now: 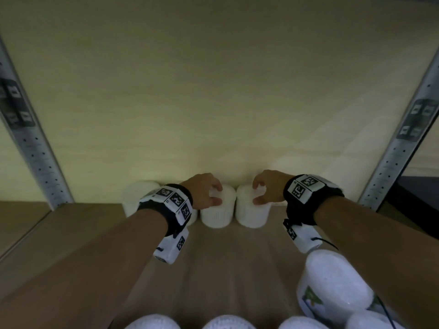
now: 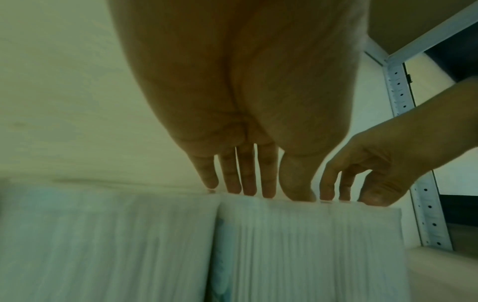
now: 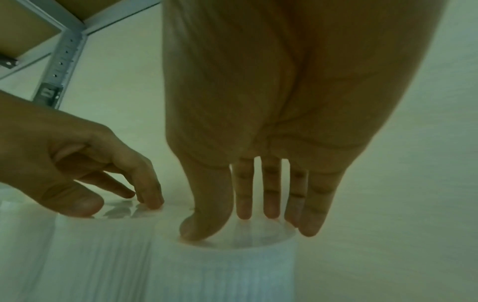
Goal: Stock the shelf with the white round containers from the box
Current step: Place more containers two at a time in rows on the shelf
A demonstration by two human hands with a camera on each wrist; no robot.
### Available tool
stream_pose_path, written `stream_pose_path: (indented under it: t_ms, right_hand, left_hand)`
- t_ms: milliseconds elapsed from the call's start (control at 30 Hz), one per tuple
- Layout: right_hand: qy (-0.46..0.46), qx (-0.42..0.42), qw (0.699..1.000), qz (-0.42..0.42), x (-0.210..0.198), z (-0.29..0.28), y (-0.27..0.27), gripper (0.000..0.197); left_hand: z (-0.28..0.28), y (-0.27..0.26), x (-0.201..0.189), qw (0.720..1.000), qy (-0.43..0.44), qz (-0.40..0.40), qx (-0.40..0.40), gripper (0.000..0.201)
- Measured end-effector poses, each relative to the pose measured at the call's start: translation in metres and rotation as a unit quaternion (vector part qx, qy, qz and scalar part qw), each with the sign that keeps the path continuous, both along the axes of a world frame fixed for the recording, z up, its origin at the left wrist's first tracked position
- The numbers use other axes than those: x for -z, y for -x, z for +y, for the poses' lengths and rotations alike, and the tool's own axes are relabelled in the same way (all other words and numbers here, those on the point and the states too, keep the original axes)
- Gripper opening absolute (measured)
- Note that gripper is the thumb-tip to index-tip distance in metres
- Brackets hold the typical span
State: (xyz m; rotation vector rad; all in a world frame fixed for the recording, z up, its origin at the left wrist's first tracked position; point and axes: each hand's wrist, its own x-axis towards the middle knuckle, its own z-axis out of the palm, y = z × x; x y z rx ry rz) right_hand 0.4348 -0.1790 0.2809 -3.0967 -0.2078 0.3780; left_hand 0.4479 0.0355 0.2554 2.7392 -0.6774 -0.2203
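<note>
Two white round ribbed containers stand side by side at the back of the wooden shelf (image 1: 225,257), against the pale wall. My left hand (image 1: 217,193) reaches over the left container (image 1: 217,211), fingertips on its lid and thumb on its front rim. My right hand (image 1: 257,193) holds the right container (image 1: 251,213) the same way. In the left wrist view my left hand (image 2: 274,195) touches the top edge of its container (image 2: 271,245). In the right wrist view my right hand (image 3: 232,224) spans the lid of its container (image 3: 225,271).
More white containers (image 1: 137,195) stand to the left along the wall, partly behind my left wrist. A labelled container (image 1: 332,281) lies tilted at the front right, and several tops (image 1: 228,322) line the bottom edge. Grey perforated uprights (image 1: 35,150) (image 1: 399,150) flank the shelf bay.
</note>
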Motion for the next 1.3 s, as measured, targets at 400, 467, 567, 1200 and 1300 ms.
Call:
stream_pose_path:
  t_ms: [400,467,567,1200,1300]
  right_hand:
    - [-0.018,-0.026,0.999,0.026,-0.002,0.005,-0.001,0.055]
    - [-0.033,-0.026,0.999,0.015,-0.001,0.008,-0.001,0.056]
    - [-0.013,0.013,1.0,-0.014,0.001,0.013,0.001,0.051]
    - [-0.023,0.005,0.999,-0.043,-0.003,0.014,0.009,0.039]
    - [0.027,0.032,0.999,-0.012,0.001,0.017,0.008,0.059]
  left_hand:
    - [-0.002,0.0,0.004,1.0,-0.006,-0.011,0.004,0.046]
    - [-0.001,0.0,0.005,1.0,-0.005,-0.01,0.001,0.046]
    - [-0.002,0.001,0.006,1.0,-0.005,-0.008,-0.002,0.046]
    - [-0.002,0.001,0.009,1.0,0.021,-0.011,-0.008,0.045]
    - [-0.002,0.001,0.009,1.0,0.027,-0.007,-0.011,0.046]
